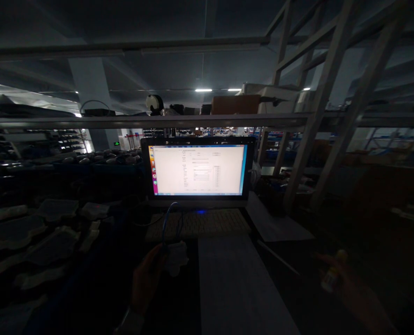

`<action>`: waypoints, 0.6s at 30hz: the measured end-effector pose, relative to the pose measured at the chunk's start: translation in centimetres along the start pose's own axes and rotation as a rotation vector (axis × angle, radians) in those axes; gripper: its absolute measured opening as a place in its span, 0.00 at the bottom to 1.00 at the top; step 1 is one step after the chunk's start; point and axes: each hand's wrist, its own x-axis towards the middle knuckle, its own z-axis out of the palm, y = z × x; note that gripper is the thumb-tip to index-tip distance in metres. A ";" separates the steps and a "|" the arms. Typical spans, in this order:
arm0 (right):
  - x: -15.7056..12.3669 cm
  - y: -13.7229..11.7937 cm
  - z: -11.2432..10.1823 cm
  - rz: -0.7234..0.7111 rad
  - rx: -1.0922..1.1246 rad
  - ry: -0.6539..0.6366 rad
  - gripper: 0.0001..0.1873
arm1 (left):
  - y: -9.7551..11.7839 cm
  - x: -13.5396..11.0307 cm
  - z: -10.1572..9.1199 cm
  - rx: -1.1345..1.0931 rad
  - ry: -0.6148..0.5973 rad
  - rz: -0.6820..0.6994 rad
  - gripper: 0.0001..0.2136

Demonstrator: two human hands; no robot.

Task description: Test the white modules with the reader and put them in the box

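The scene is very dark. My left hand (146, 278) is closed on a small pale device (176, 257) with a blue cable (168, 218) looping up from it toward the monitor. Off to the lower right, my right hand (346, 284) grips a small yellowish bottle (332, 274) with a pale label. Between the hands lies a grey mat or sheet (234, 288). Behind it sit a pale keyboard (200, 222) and a lit monitor (198, 170) showing a white window with small text.
Several pale trays (28, 232) lie on the bench at the left. A metal rail (151, 122) runs across above the monitor, and slanted frame posts (318, 116) stand at the right. A flat grey sheet (273, 223) rests right of the keyboard. Boxes sit on the shelf above.
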 end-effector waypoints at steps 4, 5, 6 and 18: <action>0.0 0.4 0.0 -0.007 -0.017 -0.031 0.21 | -0.2 0.0 0.1 0.010 0.001 0.019 0.22; 0.0 0.5 0.0 -0.011 -0.021 -0.027 0.21 | -0.2 0.0 0.1 0.008 0.001 0.025 0.22; 0.0 0.6 0.0 -0.017 -0.022 -0.020 0.21 | -0.2 -0.1 0.1 0.007 0.002 0.030 0.22; 0.2 -0.4 -0.2 0.025 -0.028 -0.002 0.22 | 0.1 0.0 0.0 0.003 -0.031 -0.052 0.24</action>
